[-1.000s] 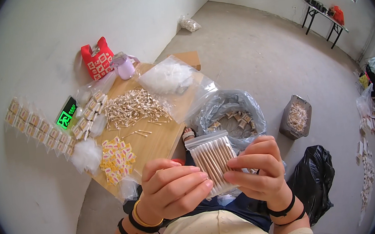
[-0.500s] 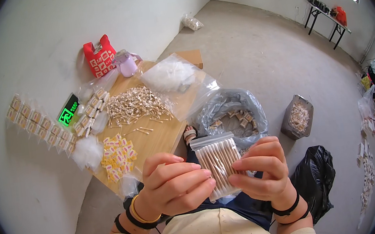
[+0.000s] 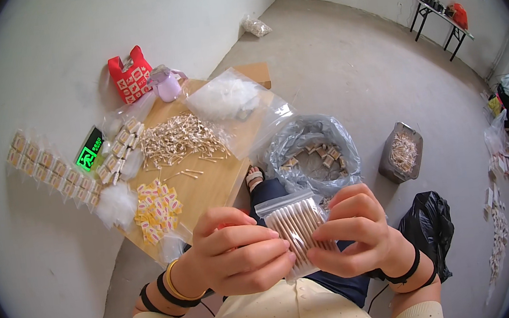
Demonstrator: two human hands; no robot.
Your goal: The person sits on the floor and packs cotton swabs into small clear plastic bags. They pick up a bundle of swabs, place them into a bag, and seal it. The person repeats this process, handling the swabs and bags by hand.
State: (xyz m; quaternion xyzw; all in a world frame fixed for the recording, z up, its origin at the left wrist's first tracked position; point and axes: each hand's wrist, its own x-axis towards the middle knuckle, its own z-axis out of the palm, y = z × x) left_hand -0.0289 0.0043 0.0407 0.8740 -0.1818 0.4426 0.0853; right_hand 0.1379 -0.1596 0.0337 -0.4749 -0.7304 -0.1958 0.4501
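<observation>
A small clear zip bag [image 3: 296, 223] filled with a row of cotton swabs is held up in front of my chest, slightly tilted, its zip strip on the far edge. My left hand [image 3: 239, 248] pinches the bag's left side with curled fingers. On its right side, my right hand [image 3: 358, 232] presses fingertips against the swabs through the plastic. Left of my hands stands a wooden table [image 3: 220, 185] bearing a pile of loose cotton swabs [image 3: 180, 139] and a heap of yellow and white paper cards [image 3: 158, 211].
Packed swab bags [image 3: 52, 169] are stacked along the table's left side beside a lit green display [image 3: 89, 154]. A lilac jug [image 3: 166, 86] and red bag [image 3: 131, 79] stand behind. On the floor are a plastic-lined container [image 3: 308, 131], a grey bin [image 3: 401, 151] and a black bag [image 3: 428, 227].
Both hands still grip the swab bag, which has dropped slightly lower in view. My right fingers have shifted a little on its right side. The surroundings have moved slightly in the picture.
</observation>
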